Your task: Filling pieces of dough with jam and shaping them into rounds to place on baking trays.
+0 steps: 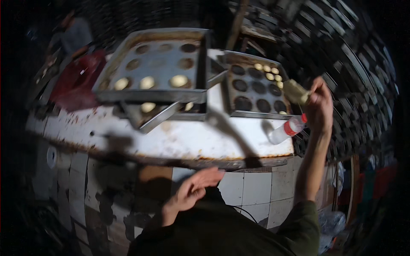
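My right hand [319,102] is closed on a flat, yellowish piece [299,91], perhaps a cloth or scraper, at the right edge of a dark-holed tray [236,114] with several small pale dough rounds along its back and right. A clear bottle [279,132] with red cap and label leans below that hand. My left hand [196,187] is low in front of the table's edge, fingers stretched out, holding nothing. At the left, a larger metal tray [158,68] with three pale rounds in its front row rests on another tray [158,119].
A white, rust-marked table [171,145] bears the trays. A dark red crate [74,85] sits at its left end, with another person [77,34] beyond. Dark stacks [350,64] fill the right background. A tiled floor [256,192] and a plastic bag [331,224] are below.
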A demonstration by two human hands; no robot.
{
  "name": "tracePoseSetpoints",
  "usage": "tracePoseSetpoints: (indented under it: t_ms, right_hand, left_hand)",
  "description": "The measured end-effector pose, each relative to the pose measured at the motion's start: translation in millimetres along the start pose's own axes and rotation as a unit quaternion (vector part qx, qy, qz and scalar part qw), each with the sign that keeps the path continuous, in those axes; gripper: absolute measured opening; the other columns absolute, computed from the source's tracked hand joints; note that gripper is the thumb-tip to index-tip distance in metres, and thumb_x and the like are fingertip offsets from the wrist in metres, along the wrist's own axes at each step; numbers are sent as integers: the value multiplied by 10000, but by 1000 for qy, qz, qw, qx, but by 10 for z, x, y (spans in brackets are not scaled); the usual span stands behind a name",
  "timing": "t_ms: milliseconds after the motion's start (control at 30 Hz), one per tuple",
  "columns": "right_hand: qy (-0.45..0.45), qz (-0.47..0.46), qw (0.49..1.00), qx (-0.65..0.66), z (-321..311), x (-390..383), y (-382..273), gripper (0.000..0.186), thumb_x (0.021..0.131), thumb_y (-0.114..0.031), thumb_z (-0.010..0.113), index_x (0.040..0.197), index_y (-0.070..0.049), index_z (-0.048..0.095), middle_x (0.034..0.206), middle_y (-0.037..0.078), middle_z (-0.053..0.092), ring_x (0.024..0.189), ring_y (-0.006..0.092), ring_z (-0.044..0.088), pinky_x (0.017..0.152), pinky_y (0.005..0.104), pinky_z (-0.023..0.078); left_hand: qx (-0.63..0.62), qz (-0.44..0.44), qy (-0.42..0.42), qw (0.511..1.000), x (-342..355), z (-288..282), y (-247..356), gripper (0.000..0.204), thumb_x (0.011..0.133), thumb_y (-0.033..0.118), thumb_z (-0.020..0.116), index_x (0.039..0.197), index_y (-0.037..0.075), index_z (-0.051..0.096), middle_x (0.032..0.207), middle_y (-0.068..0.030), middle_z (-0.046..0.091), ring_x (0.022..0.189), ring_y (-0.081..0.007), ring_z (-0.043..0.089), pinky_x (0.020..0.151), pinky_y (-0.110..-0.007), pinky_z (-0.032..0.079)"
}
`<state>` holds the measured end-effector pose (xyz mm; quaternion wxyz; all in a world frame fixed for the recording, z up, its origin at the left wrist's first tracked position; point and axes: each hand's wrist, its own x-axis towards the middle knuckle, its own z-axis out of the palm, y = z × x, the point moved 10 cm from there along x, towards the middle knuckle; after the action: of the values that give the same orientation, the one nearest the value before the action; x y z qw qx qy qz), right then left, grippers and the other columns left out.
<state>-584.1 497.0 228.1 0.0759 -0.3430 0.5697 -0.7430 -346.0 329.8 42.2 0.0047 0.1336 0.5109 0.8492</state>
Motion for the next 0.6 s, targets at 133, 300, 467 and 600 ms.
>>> tracePoseSetpoints:
  t_ms: [133, 300, 467, 600]
  right_hand:
    - [-142, 1, 990, -7, 2296, -887, 817, 121, 750, -5, 626, 835, -23, 542, 848, 72, 546, 743, 126, 555, 651, 243, 468]
    - [-407, 44, 904, -126, 4170, -1625, 1579, 157, 743, -5, 637, 897, 2, 605, 882, 126, 614, 829, 239, 612, 703, 308, 480]
    - [-467, -39, 845, -256, 4978, -1508, 1808, 138, 761, 5, 618, 895, 25, 596, 881, 143, 616, 831, 251, 615, 708, 314, 487]
    - [-307, -95, 932, -167, 5377, -892, 1925, 90, 780, -25, 627, 832, 37, 590, 857, 152, 580, 730, 282, 607, 616, 332, 479]
  left_hand:
    - [-216, 108, 130, 962, -480, -652, 327, 529, 958, 334, 392, 1361, 5, 293, 1364, -166, 384, 1214, -279, 431, 1012, -428, 340]
    - [-310, 63, 400, 860, -1801, -1814, 160, 293, 958, 183, 419, 1206, 44, 489, 1175, -70, 545, 1068, -172, 525, 905, -316, 445]
    - [-419, 166, 419, 788, -2414, -2281, 363, 158, 929, 95, 476, 1076, 50, 511, 1063, -36, 554, 1015, -156, 543, 926, -328, 430]
    - [-129, 263, 562, 774, -2616, -2811, 945, 283, 851, -32, 536, 1070, 67, 388, 1055, -75, 538, 966, -131, 538, 831, -263, 453]
